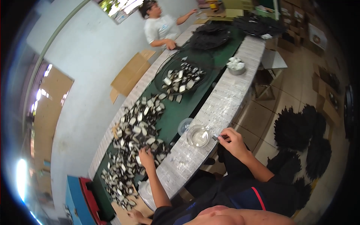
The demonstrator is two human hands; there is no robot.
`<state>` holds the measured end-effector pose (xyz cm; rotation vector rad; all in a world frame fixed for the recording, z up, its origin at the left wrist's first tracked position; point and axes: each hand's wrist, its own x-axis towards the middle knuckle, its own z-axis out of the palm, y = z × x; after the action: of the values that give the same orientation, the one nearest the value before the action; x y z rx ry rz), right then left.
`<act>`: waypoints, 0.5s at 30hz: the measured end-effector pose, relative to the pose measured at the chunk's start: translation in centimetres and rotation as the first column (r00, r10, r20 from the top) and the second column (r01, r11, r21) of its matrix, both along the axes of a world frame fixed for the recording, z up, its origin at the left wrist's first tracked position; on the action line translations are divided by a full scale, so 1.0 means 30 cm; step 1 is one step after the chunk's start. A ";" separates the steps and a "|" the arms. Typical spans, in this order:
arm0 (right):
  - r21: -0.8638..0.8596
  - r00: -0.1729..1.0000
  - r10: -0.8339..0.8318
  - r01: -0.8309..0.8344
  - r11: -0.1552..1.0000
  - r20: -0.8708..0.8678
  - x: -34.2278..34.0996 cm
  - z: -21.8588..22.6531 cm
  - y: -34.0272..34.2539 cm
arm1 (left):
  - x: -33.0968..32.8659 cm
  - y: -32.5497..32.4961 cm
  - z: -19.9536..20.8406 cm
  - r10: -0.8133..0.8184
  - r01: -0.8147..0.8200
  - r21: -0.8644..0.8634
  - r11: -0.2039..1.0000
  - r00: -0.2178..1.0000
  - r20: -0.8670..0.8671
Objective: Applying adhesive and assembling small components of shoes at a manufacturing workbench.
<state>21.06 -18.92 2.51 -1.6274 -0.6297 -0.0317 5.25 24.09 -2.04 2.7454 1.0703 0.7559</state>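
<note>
My right hand [233, 141] is closed in a pinch on a small dark piece [215, 137] with a pale end, just right of a clear glass bowl [198, 136] on the pale bench edge. My left hand [147, 154] reaches over the pile of small black-and-white pieces [137, 123] on the green belt. Its fingers are curled at the pile's near side, beside a white piece; what they hold, if anything, is too small to make out. A clear round lid or dish [185, 126] lies just behind the glass bowl.
Across the belt a person [162, 28] in a white shirt works beside a round mesh tray [157, 80] of pieces. Another person's hand [137, 216] shows at lower left. A tin of white lumps [236, 67] stands farther along. Black bundles [296, 127] lie on the floor at right.
</note>
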 end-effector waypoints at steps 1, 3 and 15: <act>-0.005 1.000 -0.024 0.024 1.000 -0.009 -0.003 0.008 -0.001 | -0.008 0.002 0.010 0.002 -0.001 -0.019 1.000 0.997 0.073; -0.012 0.998 -0.050 0.050 0.999 -0.024 -0.010 0.013 0.009 | -0.016 -0.001 0.044 0.088 -0.054 -0.192 0.980 0.981 0.174; -0.042 0.998 0.033 -0.035 0.999 -0.046 -0.039 -0.005 0.052 | -0.215 -0.482 -0.026 0.278 -0.073 -0.339 0.938 0.744 0.608</act>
<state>19.88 -17.37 2.37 -1.6539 -0.6267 0.0434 -1.19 9.63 -2.82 1.8921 1.1528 1.3215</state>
